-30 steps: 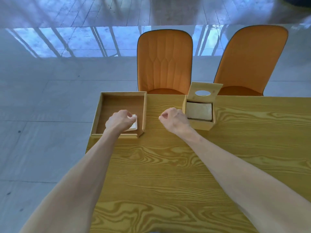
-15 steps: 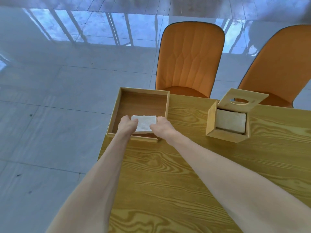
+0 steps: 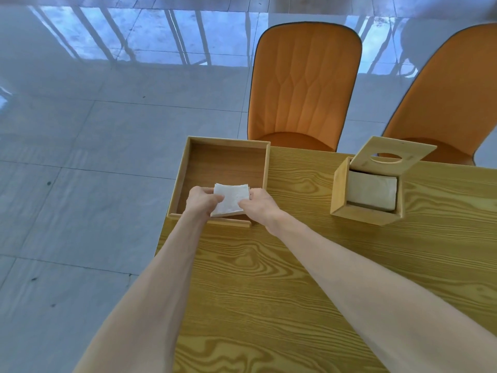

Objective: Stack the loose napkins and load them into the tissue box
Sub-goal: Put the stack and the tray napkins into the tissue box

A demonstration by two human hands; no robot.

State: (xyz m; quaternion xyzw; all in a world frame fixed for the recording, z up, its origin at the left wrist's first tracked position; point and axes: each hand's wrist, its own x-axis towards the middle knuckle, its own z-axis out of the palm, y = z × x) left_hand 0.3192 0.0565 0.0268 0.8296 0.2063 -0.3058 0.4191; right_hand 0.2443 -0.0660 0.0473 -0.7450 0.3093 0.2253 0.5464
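A small stack of white napkins is held between both hands over the near end of a shallow wooden tray. My left hand grips its left edge and my right hand grips its right edge. To the right stands the wooden tissue box, its hinged lid with a round hole tipped up. Pale napkins fill the box.
The tray sits at the far left corner of the wood-grain table, whose left edge drops to a grey tiled floor. Two orange chairs stand beyond the far edge.
My right hand came left from beside the tissue box to the tray and took the napkins' right side. The stack, first under my left hand alone, is now lifted between both hands.
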